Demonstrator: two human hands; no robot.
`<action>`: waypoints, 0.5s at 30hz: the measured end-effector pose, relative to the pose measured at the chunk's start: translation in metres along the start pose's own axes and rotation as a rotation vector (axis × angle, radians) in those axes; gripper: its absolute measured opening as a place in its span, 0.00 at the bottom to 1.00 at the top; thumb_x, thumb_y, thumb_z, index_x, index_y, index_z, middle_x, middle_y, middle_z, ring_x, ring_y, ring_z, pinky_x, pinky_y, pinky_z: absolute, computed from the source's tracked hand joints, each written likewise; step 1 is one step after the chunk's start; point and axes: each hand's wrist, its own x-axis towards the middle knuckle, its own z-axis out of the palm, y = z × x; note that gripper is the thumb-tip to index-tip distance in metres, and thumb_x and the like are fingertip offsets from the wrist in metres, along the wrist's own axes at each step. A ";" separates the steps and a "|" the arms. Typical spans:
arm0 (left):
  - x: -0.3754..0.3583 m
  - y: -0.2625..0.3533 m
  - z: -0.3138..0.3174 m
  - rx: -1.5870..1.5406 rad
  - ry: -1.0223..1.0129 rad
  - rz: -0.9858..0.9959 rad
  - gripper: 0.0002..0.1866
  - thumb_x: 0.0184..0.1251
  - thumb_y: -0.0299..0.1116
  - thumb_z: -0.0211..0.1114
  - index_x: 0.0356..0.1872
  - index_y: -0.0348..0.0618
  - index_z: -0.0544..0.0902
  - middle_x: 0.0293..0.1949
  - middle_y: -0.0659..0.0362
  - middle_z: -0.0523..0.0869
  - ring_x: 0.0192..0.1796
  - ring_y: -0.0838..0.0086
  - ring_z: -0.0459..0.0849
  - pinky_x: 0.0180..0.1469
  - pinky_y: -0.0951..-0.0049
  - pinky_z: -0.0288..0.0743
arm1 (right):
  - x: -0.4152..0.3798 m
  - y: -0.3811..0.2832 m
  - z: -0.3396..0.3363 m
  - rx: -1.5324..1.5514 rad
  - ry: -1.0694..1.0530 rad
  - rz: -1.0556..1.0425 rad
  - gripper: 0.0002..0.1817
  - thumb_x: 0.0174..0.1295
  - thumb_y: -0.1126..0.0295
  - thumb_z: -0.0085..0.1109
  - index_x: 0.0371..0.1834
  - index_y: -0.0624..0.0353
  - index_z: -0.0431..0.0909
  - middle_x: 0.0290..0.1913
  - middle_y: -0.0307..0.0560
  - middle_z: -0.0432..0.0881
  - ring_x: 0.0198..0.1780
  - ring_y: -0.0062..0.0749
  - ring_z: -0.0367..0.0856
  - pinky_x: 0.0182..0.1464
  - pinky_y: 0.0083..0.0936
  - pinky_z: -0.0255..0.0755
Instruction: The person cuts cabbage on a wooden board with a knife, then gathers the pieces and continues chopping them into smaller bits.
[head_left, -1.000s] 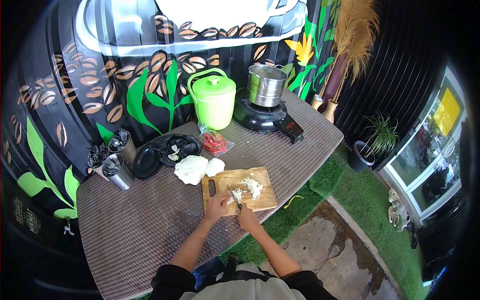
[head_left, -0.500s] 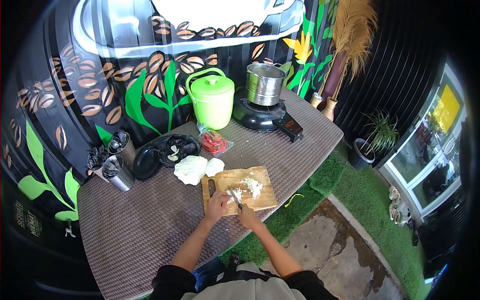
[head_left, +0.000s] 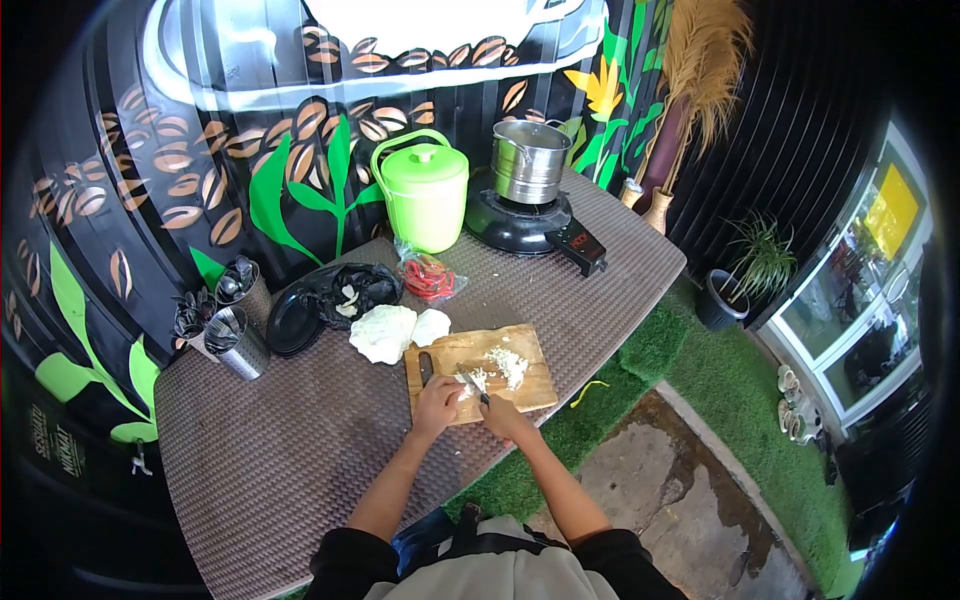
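A wooden cutting board lies near the table's front edge. My right hand is closed round the handle of a knife, its blade pointing up and left over the board. Just left of the blade, my left hand has its fingers bent together on a small piece of pale cabbage, mostly hidden beneath them. Finely chopped cabbage is heaped on the board's right half, with more bits beside the blade. Larger pale cabbage leaves rest on the table behind the board's left corner.
Behind the board are a bag of red chillies, a black plastic bag and black plates. Metal cutlery holders stand left. A green lidded bucket and a steel pot on a portable stove stand at the back.
The knife and my right hand have shifted slightly rightward and up in view. My left hand stays beside the blade. The whole view has tilted a little.
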 end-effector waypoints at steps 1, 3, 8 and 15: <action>0.001 0.000 0.001 -0.004 0.000 -0.008 0.06 0.56 0.22 0.64 0.34 0.38 0.86 0.36 0.55 0.84 0.42 0.61 0.82 0.44 0.66 0.76 | -0.006 0.007 0.009 -0.009 0.082 -0.040 0.19 0.69 0.61 0.46 0.42 0.73 0.66 0.33 0.73 0.79 0.25 0.61 0.81 0.24 0.43 0.76; 0.001 -0.002 0.002 -0.014 0.008 0.015 0.06 0.56 0.21 0.64 0.35 0.38 0.86 0.36 0.55 0.84 0.42 0.61 0.82 0.44 0.66 0.76 | -0.013 0.019 0.028 -0.023 0.164 -0.082 0.18 0.69 0.62 0.46 0.42 0.73 0.66 0.32 0.74 0.79 0.28 0.63 0.81 0.28 0.46 0.76; 0.001 0.003 0.000 -0.008 -0.009 -0.033 0.07 0.56 0.21 0.64 0.36 0.38 0.86 0.36 0.55 0.84 0.43 0.61 0.82 0.44 0.67 0.77 | -0.009 0.008 0.045 0.003 0.277 0.003 0.19 0.69 0.61 0.45 0.47 0.70 0.66 0.37 0.75 0.79 0.44 0.69 0.79 0.46 0.53 0.72; -0.001 0.000 0.000 0.020 -0.007 0.024 0.09 0.56 0.19 0.61 0.37 0.38 0.86 0.39 0.54 0.85 0.43 0.61 0.83 0.46 0.67 0.77 | 0.008 0.000 0.001 -0.145 0.143 -0.096 0.20 0.68 0.61 0.46 0.45 0.73 0.67 0.37 0.75 0.80 0.43 0.69 0.80 0.46 0.53 0.73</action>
